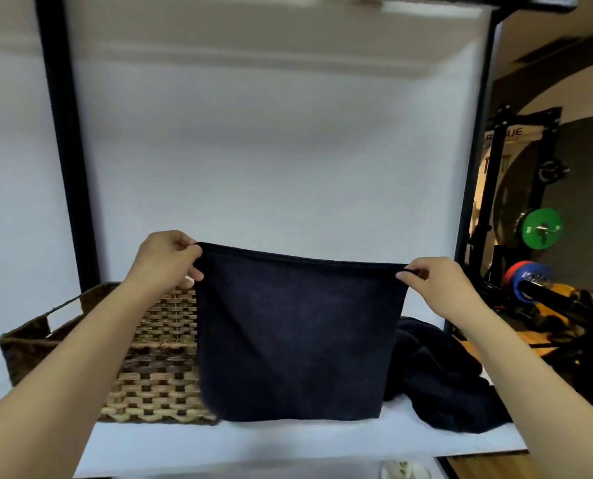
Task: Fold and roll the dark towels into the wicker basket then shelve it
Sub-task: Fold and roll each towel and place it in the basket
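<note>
Two hands: both up in front of the wicker basket, each pinching one top corner of a single dark towel.
Desk (pixel 288 444): the white surface that carries the wicker basket; its bare front strip lies just below the hanging towel, likely where the folding will be done.
Wicker basket (pixel 150 375): the landmark here, standing on the desk's left part, its woven front partly hidden by the towel; no towel can be seen inside it from this angle.
Held towel (pixel 295 337): hangs flat and taut along its top edge, overlapping the basket's right end, its lower hem close to the desk; spread like this so it falls square, probably ready for the first fold.
Towel pile (pixel 440 382): dark, crumpled, on the desk to the right of the basket and partly behind the held towel; it looks like work still waiting.
Left hand (pixel 169 259): above the basket's right end, thumb and fingers pinching the towel's left corner.
Right hand (pixel 433 283): well to the right of the basket, above the pile, pinching the right corner.
Progress: early, by my judgement; rolling, filling and shelving remain.
</note>
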`<action>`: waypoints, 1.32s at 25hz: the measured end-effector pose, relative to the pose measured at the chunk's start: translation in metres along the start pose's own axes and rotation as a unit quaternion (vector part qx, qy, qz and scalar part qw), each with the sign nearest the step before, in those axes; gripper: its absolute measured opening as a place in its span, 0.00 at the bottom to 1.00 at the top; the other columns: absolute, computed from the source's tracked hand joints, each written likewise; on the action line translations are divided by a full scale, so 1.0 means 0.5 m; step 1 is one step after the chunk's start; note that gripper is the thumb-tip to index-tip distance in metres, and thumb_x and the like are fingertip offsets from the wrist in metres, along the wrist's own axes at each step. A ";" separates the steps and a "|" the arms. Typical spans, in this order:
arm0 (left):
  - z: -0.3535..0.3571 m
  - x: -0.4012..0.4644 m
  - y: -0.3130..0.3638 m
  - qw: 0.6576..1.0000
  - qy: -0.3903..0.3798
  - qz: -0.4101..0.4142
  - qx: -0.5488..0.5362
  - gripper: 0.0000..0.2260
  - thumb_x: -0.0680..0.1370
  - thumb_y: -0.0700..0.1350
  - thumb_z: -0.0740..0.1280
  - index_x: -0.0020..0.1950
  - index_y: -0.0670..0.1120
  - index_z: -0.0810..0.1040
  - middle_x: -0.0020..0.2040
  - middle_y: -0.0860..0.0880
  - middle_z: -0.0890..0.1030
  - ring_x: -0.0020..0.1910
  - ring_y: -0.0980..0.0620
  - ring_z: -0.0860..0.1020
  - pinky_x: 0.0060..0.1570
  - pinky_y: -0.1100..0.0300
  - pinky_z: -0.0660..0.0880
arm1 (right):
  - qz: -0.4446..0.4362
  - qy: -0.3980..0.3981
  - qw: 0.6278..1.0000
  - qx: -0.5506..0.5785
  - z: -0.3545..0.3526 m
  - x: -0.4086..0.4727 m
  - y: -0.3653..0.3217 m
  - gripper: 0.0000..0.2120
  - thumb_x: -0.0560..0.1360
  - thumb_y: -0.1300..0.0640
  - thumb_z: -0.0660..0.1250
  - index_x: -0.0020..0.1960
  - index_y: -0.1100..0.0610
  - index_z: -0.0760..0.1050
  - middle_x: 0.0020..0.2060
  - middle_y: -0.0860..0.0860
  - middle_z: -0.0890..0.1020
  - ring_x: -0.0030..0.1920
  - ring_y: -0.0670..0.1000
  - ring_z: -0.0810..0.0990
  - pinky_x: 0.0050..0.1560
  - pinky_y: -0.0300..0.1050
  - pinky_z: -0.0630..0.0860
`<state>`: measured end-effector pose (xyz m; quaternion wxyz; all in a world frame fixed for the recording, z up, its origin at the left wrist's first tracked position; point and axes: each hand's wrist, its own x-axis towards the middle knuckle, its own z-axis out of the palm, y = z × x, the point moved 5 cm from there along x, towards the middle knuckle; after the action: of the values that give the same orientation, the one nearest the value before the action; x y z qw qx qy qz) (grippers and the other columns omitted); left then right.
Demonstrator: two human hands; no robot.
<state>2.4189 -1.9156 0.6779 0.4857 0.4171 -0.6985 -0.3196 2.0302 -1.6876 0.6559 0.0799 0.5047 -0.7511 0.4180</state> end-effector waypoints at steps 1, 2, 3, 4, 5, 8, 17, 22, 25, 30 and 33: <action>-0.001 -0.012 0.013 1.000 0.010 0.010 0.004 0.01 0.79 0.40 0.67 0.49 0.45 0.78 0.40 0.43 0.83 0.35 0.42 0.85 0.33 0.52 0.80 | -0.005 0.012 1.000 0.011 -0.020 -0.002 -0.008 0.10 0.78 0.53 0.71 0.39 0.53 0.79 0.31 0.52 0.79 0.33 0.51 0.73 0.33 0.40 0.67; 0.000 -0.022 0.027 1.000 0.014 0.013 0.009 0.01 0.79 0.40 0.67 0.49 0.44 0.78 0.40 0.43 0.83 0.34 0.44 0.84 0.31 0.55 0.78 | -0.010 0.017 1.000 0.013 -0.036 -0.001 -0.014 0.09 0.77 0.53 0.71 0.40 0.54 0.79 0.33 0.53 0.80 0.33 0.52 0.74 0.33 0.41 0.67; 0.001 -0.035 0.040 1.000 0.016 0.010 0.008 0.02 0.79 0.39 0.67 0.49 0.44 0.78 0.42 0.43 0.83 0.34 0.45 0.84 0.31 0.56 0.77 | -0.014 0.017 1.000 0.010 -0.049 -0.004 -0.014 0.08 0.77 0.54 0.71 0.41 0.55 0.78 0.34 0.54 0.80 0.33 0.51 0.73 0.32 0.42 0.67; 0.002 -0.050 0.055 1.000 0.019 0.010 0.003 0.03 0.80 0.39 0.67 0.48 0.45 0.78 0.44 0.44 0.83 0.34 0.45 0.84 0.31 0.56 0.77 | -0.019 0.019 1.000 0.013 -0.062 -0.007 -0.011 0.09 0.78 0.55 0.71 0.41 0.56 0.75 0.34 0.54 0.78 0.32 0.51 0.71 0.31 0.42 0.66; 0.002 -0.062 0.074 0.999 0.026 0.018 -0.002 0.04 0.80 0.38 0.67 0.48 0.46 0.77 0.46 0.44 0.83 0.35 0.46 0.84 0.31 0.56 0.78 | -0.027 0.027 0.999 0.025 -0.078 -0.011 -0.008 0.09 0.78 0.56 0.70 0.42 0.56 0.72 0.33 0.53 0.76 0.31 0.51 0.69 0.31 0.42 0.66; 0.016 -0.106 0.126 0.999 0.031 0.022 0.012 0.04 0.81 0.38 0.66 0.48 0.46 0.77 0.49 0.45 0.82 0.35 0.47 0.85 0.30 0.57 0.78 | -0.031 -0.002 0.999 0.009 -0.115 -0.025 0.013 0.09 0.80 0.56 0.68 0.50 0.53 0.67 0.34 0.52 0.72 0.31 0.52 0.69 0.31 0.44 0.66; 0.075 -0.265 0.173 0.997 0.065 -0.034 -0.025 0.02 0.81 0.42 0.68 0.52 0.44 0.79 0.45 0.47 0.81 0.33 0.47 0.83 0.31 0.59 0.73 | -0.005 0.031 0.982 0.187 -0.238 -0.100 0.099 0.08 0.78 0.57 0.71 0.42 0.58 0.83 0.30 0.50 0.72 0.34 0.50 0.70 0.39 0.46 0.67; 0.094 -0.311 0.161 0.993 0.045 -0.021 -0.111 0.06 0.82 0.42 0.66 0.46 0.45 0.81 0.42 0.48 0.84 0.41 0.51 0.80 0.48 0.54 0.78 | 0.024 0.015 0.948 0.316 -0.208 -0.110 0.130 0.09 0.82 0.54 0.65 0.48 0.57 0.81 0.44 0.56 0.85 0.46 0.57 0.83 0.46 0.55 0.79; 0.097 -0.313 0.189 0.987 -0.001 0.008 -0.162 0.08 0.83 0.43 0.64 0.45 0.44 0.79 0.39 0.52 0.84 0.40 0.54 0.80 0.46 0.55 0.76 | 0.059 0.026 0.919 0.389 -0.199 -0.097 0.135 0.10 0.82 0.54 0.65 0.49 0.59 0.80 0.47 0.57 0.86 0.48 0.56 0.83 0.45 0.51 0.77; 0.111 -0.221 0.163 0.974 -0.050 -0.016 -0.221 0.06 0.82 0.42 0.65 0.46 0.43 0.78 0.43 0.47 0.82 0.39 0.49 0.79 0.43 0.53 0.76 | 0.097 -0.015 0.863 0.495 -0.143 -0.041 0.160 0.10 0.81 0.54 0.67 0.52 0.61 0.82 0.50 0.59 0.86 0.51 0.57 0.84 0.56 0.56 0.75; 0.197 -0.111 0.050 0.970 -0.085 -0.142 -0.179 0.07 0.82 0.41 0.65 0.55 0.39 0.80 0.46 0.44 0.80 0.38 0.48 0.78 0.37 0.54 0.75 | 0.213 -0.042 0.865 0.453 -0.027 0.029 0.228 0.14 0.78 0.52 0.72 0.50 0.64 0.78 0.48 0.61 0.84 0.48 0.58 0.82 0.52 0.54 0.75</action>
<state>2.3291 -1.8508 0.6447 0.4413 0.3894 -0.6024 -0.5392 1.9249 -1.6720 0.6100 -0.2803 0.3305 -0.5706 0.6976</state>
